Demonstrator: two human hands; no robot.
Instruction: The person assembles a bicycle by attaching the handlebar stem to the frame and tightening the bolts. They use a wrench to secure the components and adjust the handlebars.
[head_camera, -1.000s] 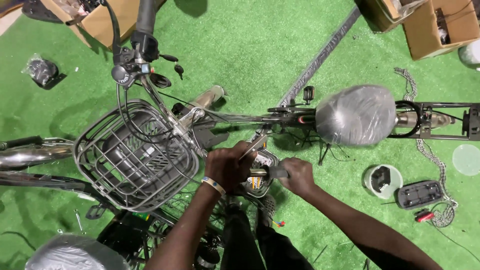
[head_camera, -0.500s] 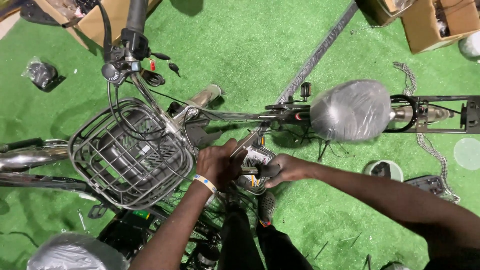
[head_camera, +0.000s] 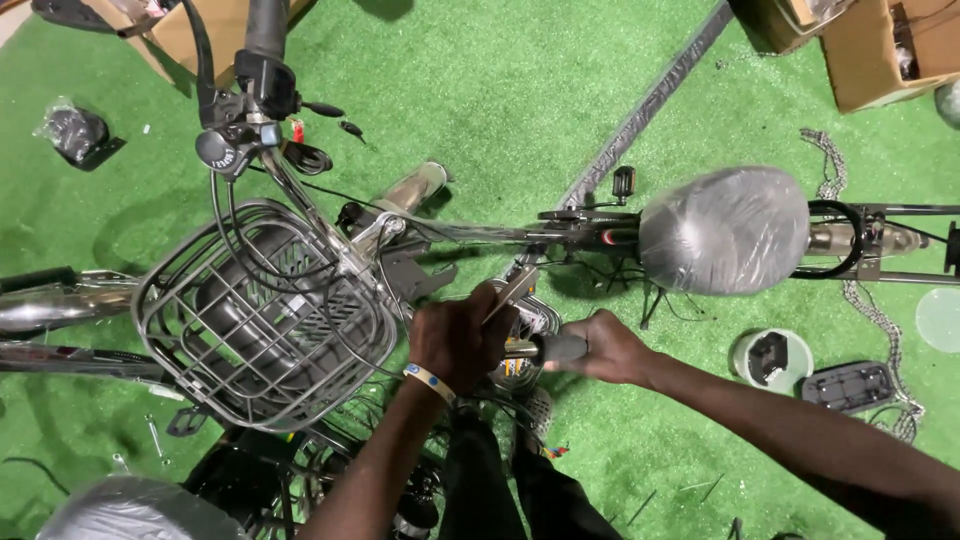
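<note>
Green turf floor (head_camera: 520, 90), bicycle frame (head_camera: 480, 232) lying across it.
My left hand (head_camera: 462, 338) presses closed on the frame's middle; my right hand (head_camera: 605, 347) wraps a dark-handled tool (head_camera: 556, 347). I'd brace firmly and turn slowly.

tool: dark, rounded grip (head_camera: 562, 347) closed inside the right hand (head_camera: 610, 347), lying level, its metal end pointing toward the left hand (head_camera: 460, 338)
crank part: silver and black bicycle fitting (head_camera: 527, 318) under the left hand's fingers, just beside the tool's tip, partly hidden
</note>
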